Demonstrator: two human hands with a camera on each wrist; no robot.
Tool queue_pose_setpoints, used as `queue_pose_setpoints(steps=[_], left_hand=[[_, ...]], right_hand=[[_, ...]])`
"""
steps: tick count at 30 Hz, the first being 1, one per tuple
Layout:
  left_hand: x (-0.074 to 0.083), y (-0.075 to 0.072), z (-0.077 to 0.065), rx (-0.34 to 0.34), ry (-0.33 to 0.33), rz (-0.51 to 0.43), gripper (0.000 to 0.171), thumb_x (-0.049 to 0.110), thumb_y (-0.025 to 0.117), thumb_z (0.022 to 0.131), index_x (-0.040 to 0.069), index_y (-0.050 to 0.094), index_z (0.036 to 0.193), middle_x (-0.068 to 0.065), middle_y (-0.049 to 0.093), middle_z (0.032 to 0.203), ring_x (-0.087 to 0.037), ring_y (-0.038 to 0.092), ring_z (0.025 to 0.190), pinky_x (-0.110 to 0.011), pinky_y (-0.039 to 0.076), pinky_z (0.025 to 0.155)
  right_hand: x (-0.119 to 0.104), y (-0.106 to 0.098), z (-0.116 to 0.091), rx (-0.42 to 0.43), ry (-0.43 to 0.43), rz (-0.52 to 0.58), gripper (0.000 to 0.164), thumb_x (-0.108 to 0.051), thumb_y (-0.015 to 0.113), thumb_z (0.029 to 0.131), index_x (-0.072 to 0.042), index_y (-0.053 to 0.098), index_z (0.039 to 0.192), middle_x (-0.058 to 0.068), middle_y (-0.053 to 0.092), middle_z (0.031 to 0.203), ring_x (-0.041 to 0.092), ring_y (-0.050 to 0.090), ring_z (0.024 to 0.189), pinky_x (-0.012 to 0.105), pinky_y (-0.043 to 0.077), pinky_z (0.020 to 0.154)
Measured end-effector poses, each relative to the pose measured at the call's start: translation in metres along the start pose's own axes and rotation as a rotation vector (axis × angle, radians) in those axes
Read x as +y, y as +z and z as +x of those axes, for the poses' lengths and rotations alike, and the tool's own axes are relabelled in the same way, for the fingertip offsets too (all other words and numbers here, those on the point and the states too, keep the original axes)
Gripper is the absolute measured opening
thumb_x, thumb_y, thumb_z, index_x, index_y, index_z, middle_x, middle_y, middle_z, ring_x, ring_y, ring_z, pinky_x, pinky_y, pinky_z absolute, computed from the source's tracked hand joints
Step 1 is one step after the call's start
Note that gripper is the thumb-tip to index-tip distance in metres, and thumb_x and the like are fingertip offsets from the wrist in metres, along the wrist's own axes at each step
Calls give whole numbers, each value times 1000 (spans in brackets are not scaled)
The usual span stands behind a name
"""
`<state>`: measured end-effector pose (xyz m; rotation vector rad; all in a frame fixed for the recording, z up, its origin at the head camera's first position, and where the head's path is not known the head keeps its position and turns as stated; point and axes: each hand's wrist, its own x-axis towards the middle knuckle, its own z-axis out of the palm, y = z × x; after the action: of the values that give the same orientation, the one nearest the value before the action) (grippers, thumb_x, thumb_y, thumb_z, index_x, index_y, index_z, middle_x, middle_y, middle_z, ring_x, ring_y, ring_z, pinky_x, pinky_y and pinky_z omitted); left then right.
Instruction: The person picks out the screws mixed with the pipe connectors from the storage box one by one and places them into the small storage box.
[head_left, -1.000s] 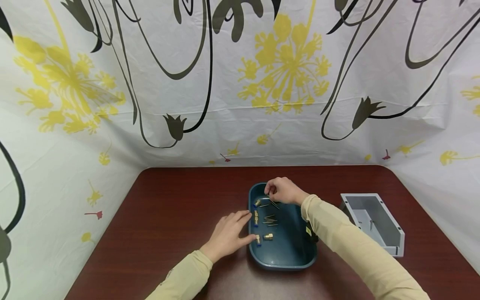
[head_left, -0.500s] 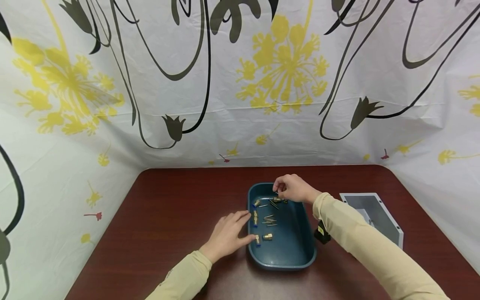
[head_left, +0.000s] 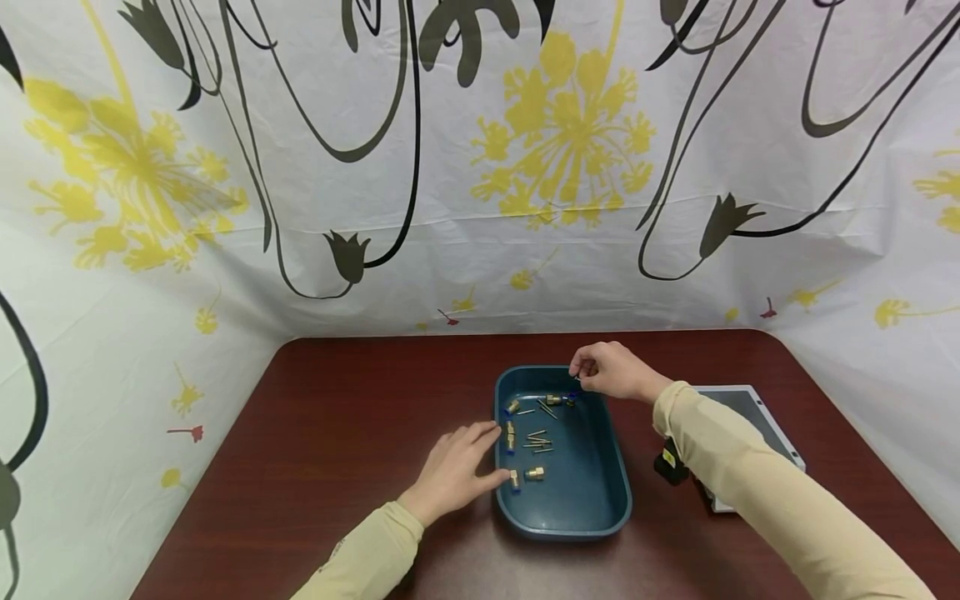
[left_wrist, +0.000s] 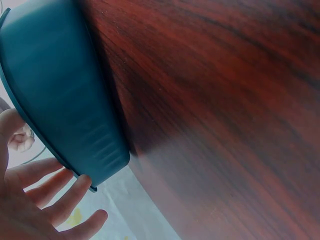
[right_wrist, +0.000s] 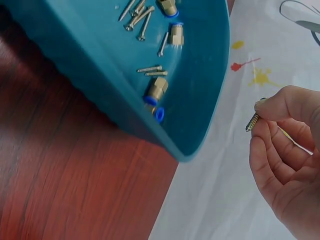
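Note:
A blue-green tray (head_left: 581,496) sits on the table. My left hand (head_left: 452,473) rests against its left rim with fingers fairly straight, the fingertips right at the edge in the left wrist view. Between thumb and fingertips my right hand (head_left: 618,371) pinches a screw (right_wrist: 253,121), held above the tray's far right corner. Several loose screws (head_left: 537,440) lie in the tray's middle, others nearer its far end. Brass push-in fittings (head_left: 535,474) with blue collars are spread along the left side and far end.
Right of the tray stands a grey open box (head_left: 750,408), partly hidden behind my right sleeve (head_left: 757,467). The dark red-brown table (head_left: 360,408) meets a white patterned cloth (head_left: 450,275) at the back.
My right hand has moved right, from inside the tray's far end to over its far right corner, carrying the screw. The left hand stays at the rim.

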<state>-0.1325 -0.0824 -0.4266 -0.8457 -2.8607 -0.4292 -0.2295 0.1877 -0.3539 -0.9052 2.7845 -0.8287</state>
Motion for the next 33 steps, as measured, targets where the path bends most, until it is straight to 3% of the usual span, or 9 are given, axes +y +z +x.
queue_pose_setpoints(steps=[33], left_hand=[[-1,0,-1,-12,-10,1,62,49,56,80,9,49,127,-4,46,127,-21,45,110,-43,37,87]], right_hand=[[41,-49,-54,91,128,-61,10,1,60,77,-5,62,85,1,57,75,16,52,69,31,44,59]])
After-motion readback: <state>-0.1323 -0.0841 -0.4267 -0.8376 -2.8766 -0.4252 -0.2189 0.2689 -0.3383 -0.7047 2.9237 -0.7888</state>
